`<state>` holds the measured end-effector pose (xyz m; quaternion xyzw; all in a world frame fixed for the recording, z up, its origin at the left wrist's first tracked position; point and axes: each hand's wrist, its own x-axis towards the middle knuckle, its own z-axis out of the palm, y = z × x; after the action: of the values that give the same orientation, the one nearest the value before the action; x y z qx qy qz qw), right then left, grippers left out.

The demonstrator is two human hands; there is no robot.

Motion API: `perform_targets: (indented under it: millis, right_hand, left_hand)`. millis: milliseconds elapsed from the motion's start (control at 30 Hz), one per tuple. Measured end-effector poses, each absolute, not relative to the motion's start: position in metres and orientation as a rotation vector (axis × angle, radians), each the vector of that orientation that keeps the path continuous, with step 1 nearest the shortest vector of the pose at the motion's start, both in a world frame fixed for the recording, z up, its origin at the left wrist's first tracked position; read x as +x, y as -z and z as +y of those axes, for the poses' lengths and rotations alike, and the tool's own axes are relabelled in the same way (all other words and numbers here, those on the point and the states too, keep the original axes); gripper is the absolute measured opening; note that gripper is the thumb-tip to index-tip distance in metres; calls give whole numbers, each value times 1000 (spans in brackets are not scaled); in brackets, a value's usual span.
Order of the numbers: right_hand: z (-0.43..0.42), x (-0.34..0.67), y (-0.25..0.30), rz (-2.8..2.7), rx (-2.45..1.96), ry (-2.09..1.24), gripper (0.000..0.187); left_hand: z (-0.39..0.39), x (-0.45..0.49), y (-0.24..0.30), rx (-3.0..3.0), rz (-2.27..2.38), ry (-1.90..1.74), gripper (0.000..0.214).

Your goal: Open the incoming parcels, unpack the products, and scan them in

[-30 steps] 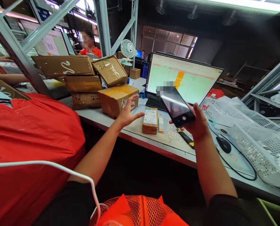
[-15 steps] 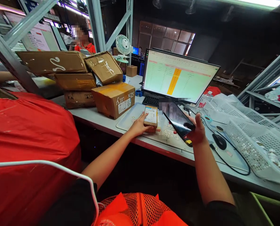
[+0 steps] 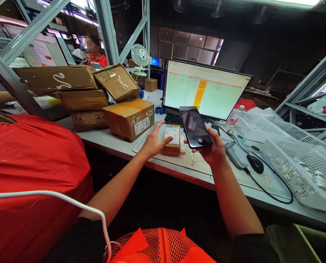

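Observation:
My right hand point(image 3: 212, 148) grips a black smartphone point(image 3: 195, 128), tilted, its dark glossy screen towards me. Just left of the phone, a small brown cardboard box point(image 3: 171, 149) with a white shipping label on top rests on a desk mat point(image 3: 198, 166). My left hand point(image 3: 154, 141) is beside the box's left side, thumb and fingers spread apart; whether the thumb touches the box I cannot tell. Behind the box lies a black keyboard point(image 3: 174, 119), partly covered by the phone. A monitor point(image 3: 176, 87) showing a spreadsheet with an orange column stands at the back.
Several cardboard boxes point(image 3: 119, 122) are stacked at left, near a small fan point(image 3: 140, 56). On the right are a mouse point(image 3: 255, 164), a grey cabled device point(image 3: 236, 155) and white perforated baskets point(image 3: 297, 175). A large red bag point(image 3: 37, 157) bulges at front left. Another person point(image 3: 98, 58) is behind the frame.
My left hand has loosened from the small box and drawn left, fingers spreading. My right hand has moved the phone left and turned it more upright. The grey device now shows uncovered.

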<state>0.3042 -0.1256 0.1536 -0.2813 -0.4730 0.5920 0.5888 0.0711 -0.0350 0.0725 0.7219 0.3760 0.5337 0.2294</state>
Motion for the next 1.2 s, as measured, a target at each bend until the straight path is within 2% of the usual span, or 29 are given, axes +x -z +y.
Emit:
perform_targets:
  millis: [100, 200, 267, 333, 567, 800, 1200]
  right_hand:
    - [-130, 272, -162, -1060, -599, -1344, 61]
    - [-135, 244, -171, -1028, -558, -1295, 66]
    - [-137, 232, -175, -1004, -569, -1262, 66]
    - [-136, 225, -178, -970, -613, -1235, 63]
    - [-128, 223, -180, -914, -660, -1228, 57]
    - [-127, 216, -184, -957, -642, -1275, 66]
    - [-125, 205, -185, -969, -640, -1293, 71]
  left_hand:
    - [-60, 81, -96, 1910, 816, -1779, 73]
    - [-87, 96, -111, 1924, 633, -1951, 81]
    - [-99, 105, -115, 1932, 643, -1954, 97]
    - [-106, 112, -117, 1913, 724, -1926, 103]
    - [-107, 117, -120, 1918, 903, -1885, 92]
    - [-108, 112, -118, 1881, 904, -1969, 93]
    - [-106, 102, -118, 1860, 918, -1999, 90]
